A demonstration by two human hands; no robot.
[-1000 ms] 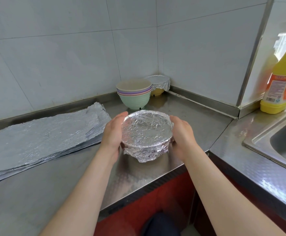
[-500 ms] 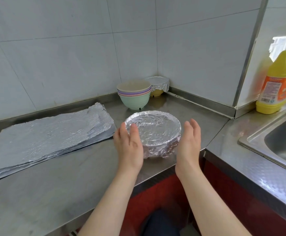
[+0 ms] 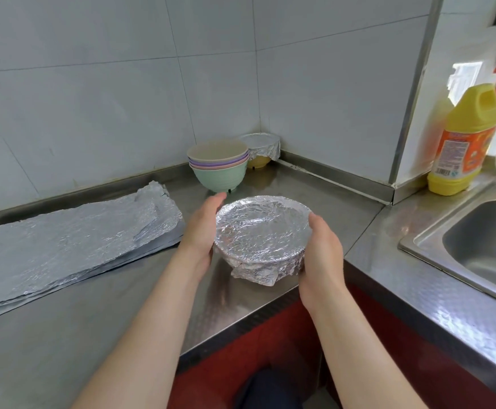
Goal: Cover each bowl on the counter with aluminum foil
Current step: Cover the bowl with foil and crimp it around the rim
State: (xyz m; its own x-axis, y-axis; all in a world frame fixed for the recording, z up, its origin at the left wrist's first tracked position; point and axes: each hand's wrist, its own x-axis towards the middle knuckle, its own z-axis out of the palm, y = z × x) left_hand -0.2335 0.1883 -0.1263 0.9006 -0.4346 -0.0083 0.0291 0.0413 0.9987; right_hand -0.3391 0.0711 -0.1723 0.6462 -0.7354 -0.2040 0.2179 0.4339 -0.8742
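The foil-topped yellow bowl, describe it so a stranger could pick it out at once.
Find the corner where the white tiled walls meet above the steel counter. The foil-topped yellow bowl sits there, behind the stack of uncovered pastel bowls. Unlike the foil-wrapped bowl nearer the front, its yellow base shows.

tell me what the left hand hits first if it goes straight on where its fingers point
The left hand would likely meet the stack of bowls first; depth is unclear.
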